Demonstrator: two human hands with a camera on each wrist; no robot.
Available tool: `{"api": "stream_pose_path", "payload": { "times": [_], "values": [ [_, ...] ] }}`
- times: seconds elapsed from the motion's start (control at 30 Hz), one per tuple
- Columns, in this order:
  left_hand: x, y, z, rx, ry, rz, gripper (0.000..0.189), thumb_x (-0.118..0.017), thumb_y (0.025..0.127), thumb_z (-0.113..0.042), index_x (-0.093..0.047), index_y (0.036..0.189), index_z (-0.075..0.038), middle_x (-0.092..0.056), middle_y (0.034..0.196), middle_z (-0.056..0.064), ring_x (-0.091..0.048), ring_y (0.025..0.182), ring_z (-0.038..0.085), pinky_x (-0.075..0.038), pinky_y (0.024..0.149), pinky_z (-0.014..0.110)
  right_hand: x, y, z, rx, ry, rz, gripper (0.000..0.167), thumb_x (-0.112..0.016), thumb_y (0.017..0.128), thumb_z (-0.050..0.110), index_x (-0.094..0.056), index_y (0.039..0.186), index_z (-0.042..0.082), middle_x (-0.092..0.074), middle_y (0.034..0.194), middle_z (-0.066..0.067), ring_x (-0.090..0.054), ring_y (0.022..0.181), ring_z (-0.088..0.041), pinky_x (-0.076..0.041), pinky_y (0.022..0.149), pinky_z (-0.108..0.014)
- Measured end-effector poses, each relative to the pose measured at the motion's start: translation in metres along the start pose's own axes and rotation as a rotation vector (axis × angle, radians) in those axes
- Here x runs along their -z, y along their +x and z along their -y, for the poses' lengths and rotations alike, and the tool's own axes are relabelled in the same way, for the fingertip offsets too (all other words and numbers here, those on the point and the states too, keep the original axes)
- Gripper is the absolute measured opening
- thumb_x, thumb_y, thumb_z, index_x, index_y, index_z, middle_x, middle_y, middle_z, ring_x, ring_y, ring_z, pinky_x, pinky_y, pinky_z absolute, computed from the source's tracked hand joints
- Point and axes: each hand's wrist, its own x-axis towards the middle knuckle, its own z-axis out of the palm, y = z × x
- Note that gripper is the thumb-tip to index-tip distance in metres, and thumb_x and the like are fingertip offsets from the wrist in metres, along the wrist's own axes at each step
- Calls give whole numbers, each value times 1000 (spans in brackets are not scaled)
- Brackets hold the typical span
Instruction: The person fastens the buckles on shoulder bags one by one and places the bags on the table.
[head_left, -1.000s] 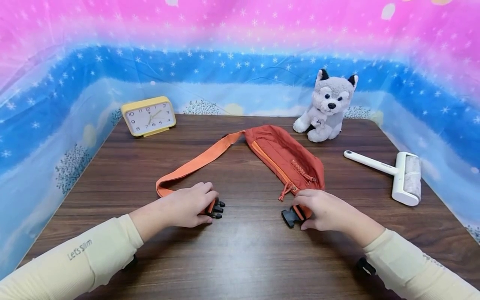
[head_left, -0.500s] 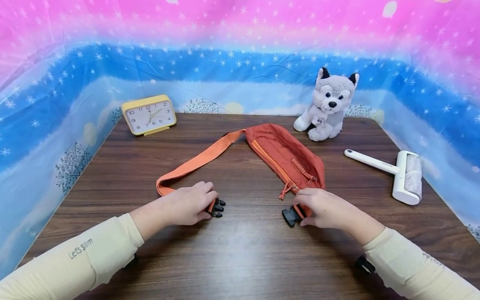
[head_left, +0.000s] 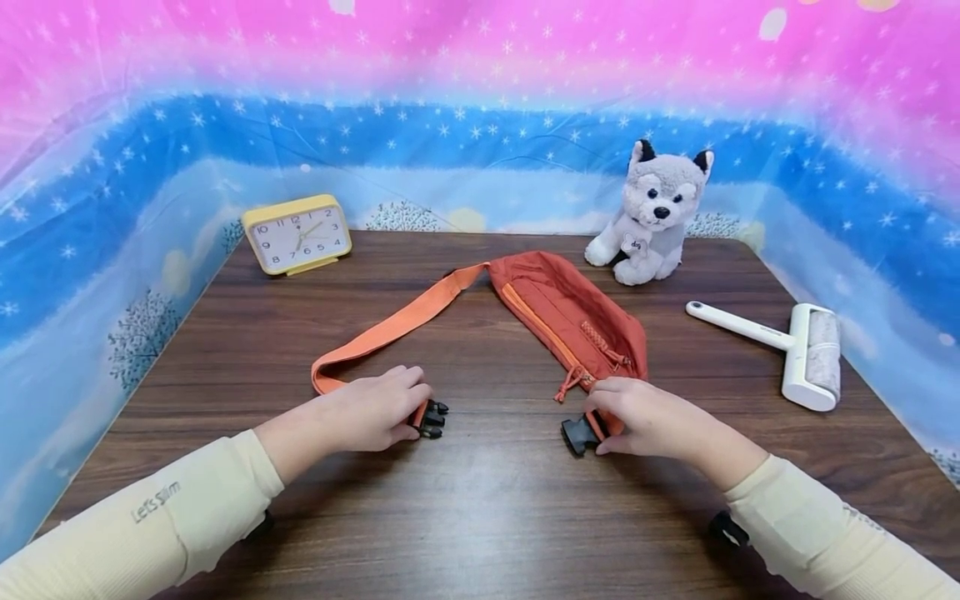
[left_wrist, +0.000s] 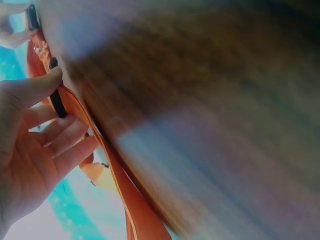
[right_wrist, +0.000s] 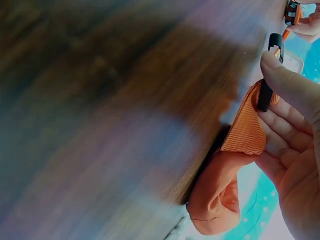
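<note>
A rust-red waist bag [head_left: 570, 308] lies on the table with its orange strap [head_left: 397, 323] looping out to the left. My left hand [head_left: 375, 408] pinches the black pronged buckle half [head_left: 432, 419] at the strap's end, its prongs pointing right. Near the bag's lower end, my right hand [head_left: 648, 421] pinches the black socket buckle half [head_left: 579, 435], which faces left. A gap of bare table separates the two halves. In the left wrist view, thumb and fingers hold the dark buckle piece [left_wrist: 58, 102] edge-on. The right wrist view shows orange webbing [right_wrist: 247, 125] beside the gripped buckle.
A yellow clock [head_left: 298, 235] stands at the back left. A grey-and-white plush dog [head_left: 652, 217] sits at the back right. On the right lies a white lint roller [head_left: 810, 358]. A patterned cloth [head_left: 480, 133] hangs around the table's back and sides.
</note>
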Motion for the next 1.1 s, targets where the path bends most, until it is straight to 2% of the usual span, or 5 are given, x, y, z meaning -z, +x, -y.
{"api": "stream_pose_path", "payload": {
  "times": [0.37,0.77,1.1],
  "values": [
    [6,-3,2,-50,13,-114,29,-77,79,-23,-54,92,-12,-43,89,-4,-41,78,14,-38,64,27,1,0,3,19,-38,-67,41,-85,66,22,-61,95,8,-55,88,2,-51,79,-10,-45,74,-32],
    [12,-1,1,-23,-24,-138,27,-77,79,-21,-54,88,-11,-43,85,-3,-42,77,14,-39,66,28,5,2,5,6,-60,-143,41,-84,67,23,-61,96,5,-57,91,1,-54,81,-11,-46,73,-32],
    [18,1,2,23,-17,-162,34,-77,79,-22,-57,100,-5,-42,86,-2,-41,78,16,-38,67,29,20,5,5,-18,-69,-181,39,-84,67,22,-62,95,6,-56,87,3,-48,72,-9,-43,66,-27]
  ]
}}
